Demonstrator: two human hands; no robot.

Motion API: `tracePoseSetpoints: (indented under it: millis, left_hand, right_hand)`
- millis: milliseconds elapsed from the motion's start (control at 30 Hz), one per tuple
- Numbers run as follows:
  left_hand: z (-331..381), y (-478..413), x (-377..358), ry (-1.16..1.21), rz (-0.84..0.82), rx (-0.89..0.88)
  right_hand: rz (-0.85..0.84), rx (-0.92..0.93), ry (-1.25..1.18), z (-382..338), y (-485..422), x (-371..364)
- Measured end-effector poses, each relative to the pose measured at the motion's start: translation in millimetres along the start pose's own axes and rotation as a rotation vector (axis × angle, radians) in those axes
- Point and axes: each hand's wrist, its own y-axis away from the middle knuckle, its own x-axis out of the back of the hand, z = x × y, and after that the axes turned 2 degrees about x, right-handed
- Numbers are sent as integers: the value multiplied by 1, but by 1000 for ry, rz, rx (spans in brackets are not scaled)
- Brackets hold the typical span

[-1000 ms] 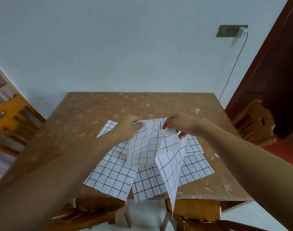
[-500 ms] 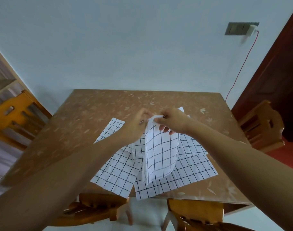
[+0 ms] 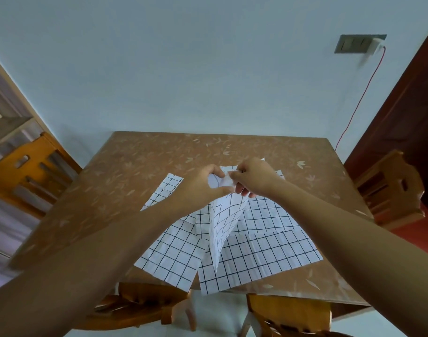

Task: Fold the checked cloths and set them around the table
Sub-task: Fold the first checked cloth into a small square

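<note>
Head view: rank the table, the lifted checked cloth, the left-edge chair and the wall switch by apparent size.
1. table
2. left-edge chair
3. lifted checked cloth, nearer the camera, so unsure against the chair
4. wall switch

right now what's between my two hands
In the head view, only the bunched top of the lifted cloth fills the gap between the left hand and the right hand; both pinch it.

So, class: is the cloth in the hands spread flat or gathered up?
Gathered up: left hand and right hand pinch its top, and the held cloth hangs narrowing to a point.
</note>
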Motion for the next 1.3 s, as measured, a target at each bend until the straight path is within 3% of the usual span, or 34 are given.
tracePoseSetpoints:
  millis: [133, 333, 533, 600, 733, 867, 933, 1133, 1300]
  left_hand:
    - [-4, -7, -2, -64, 136, -63]
    - [-19, -18, 8, -13, 178, -97]
    - [-31, -16, 31, 50, 220, -153]
    - [-39, -18, 38, -1, 227, -156]
    - [-48, -15, 44, -9, 233, -131]
    - [-50, -13, 45, 49, 263, -90]
    - [-51, -13, 45, 58, 260, -87]
    - [-53, -14, 45, 68, 282, -99]
    - [-53, -15, 49, 115, 316, -57]
  right_hand:
    - [-22, -21, -90, 3, 1, 0]
    - [-135, -104, -217, 19, 3, 11]
    - [-287, -247, -34, 54, 5, 31]
    - [-262, -235, 46, 63, 4, 32]
    - [-81, -25, 234, 65, -1, 28]
    - [10, -18, -343, 58, -2, 25]
    - [24, -14, -427, 54, -2, 25]
    - [22, -17, -433, 54, -7, 18]
    - [83, 68, -127, 57, -5, 12]
